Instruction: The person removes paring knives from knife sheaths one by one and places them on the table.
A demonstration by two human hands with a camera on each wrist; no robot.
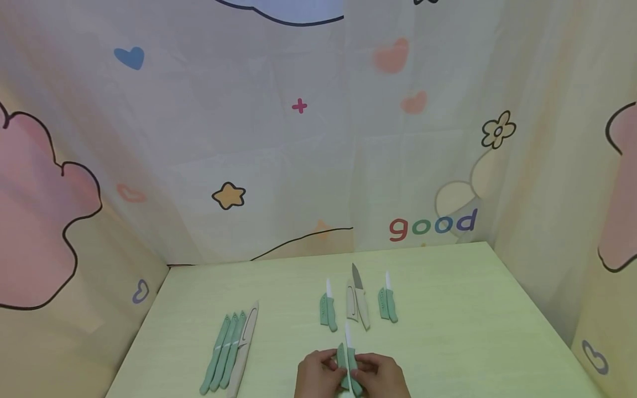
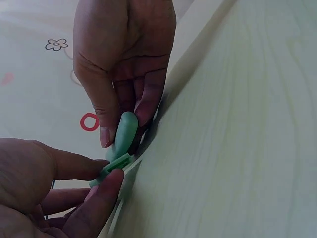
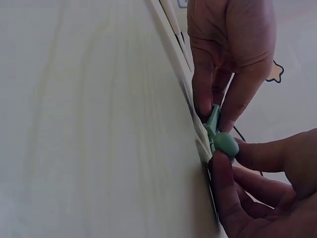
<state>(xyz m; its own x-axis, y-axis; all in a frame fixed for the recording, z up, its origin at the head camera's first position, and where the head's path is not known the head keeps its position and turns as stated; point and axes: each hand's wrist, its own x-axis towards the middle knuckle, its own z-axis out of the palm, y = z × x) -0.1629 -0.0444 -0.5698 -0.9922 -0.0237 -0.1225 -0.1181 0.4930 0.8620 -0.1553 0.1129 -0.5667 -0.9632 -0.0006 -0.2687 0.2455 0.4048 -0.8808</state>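
Note:
Near the front of the table, my left hand (image 1: 318,375) pinches a green blade sheath (image 1: 341,359) between thumb and fingers. Right beside it, my right hand (image 1: 382,377) grips the green handle of a small paring knife (image 1: 352,362), its white blade bare and pointing away from me. Sheath and knife lie side by side, roughly parallel. The left wrist view has the rounded handle end (image 2: 127,130) under the right hand's fingers and the sheath's open end (image 2: 119,163) in the left hand. Both pieces are close over the tabletop in the right wrist view.
Beyond the hands lie a green knife (image 1: 332,315) beside its sheath, a beige knife (image 1: 363,307) with grey blade beside its sheath, and another green knife (image 1: 391,307) with sheath. At left, three green sheathed knives (image 1: 219,354) line up against a long beige sheathed knife (image 1: 244,354).

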